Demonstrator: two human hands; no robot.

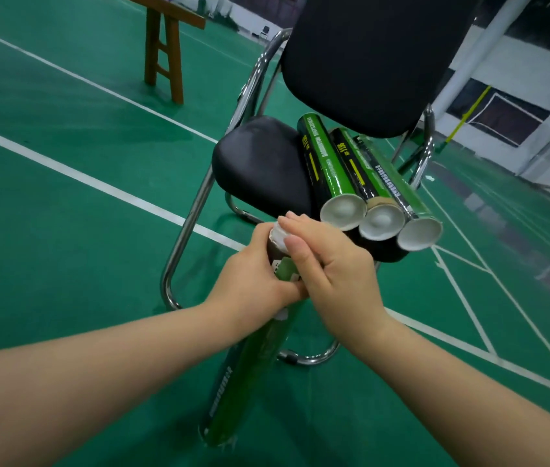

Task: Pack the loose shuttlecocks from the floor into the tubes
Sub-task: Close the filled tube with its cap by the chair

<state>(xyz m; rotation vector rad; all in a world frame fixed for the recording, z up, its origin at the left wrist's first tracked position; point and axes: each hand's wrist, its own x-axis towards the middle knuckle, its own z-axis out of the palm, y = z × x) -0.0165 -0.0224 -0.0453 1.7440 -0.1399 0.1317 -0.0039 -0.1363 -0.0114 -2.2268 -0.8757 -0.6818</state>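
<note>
Left hand [253,278]: wrapped round the held tube [250,365] just below its upper end, fingers curled against the green wall.
Right hand [334,264]: set over the upper end of the same tube, with the fingers bent across the top and the thumb lying down the near side. It touches the left hand at the knuckles.
Hands, relation: together, both clamped on 1 tube.
Held tube, position: in front of the chair [260,163], tilted, with the upper end near the seat's front edge and the lower end toward the camera, low over the floor [64,230].
Held tube, upper end: a white rounded piece [279,234] shows between the 2 hands. Cannot tell whether it is a cap or a shuttlecock.
Held tube, lower end: blurred, with small pale bits at the rim.
3 tubes [356,170]: lying side by side on the right part of the black seat, touching each other. Their pale round ends face the camera and overhang the front edge.
Chair: black padded seat and backrest on a chrome frame.
Floor: green court surface with white lines.
Wooden bench [166,55]: upper left, well apart from the chair.
</note>
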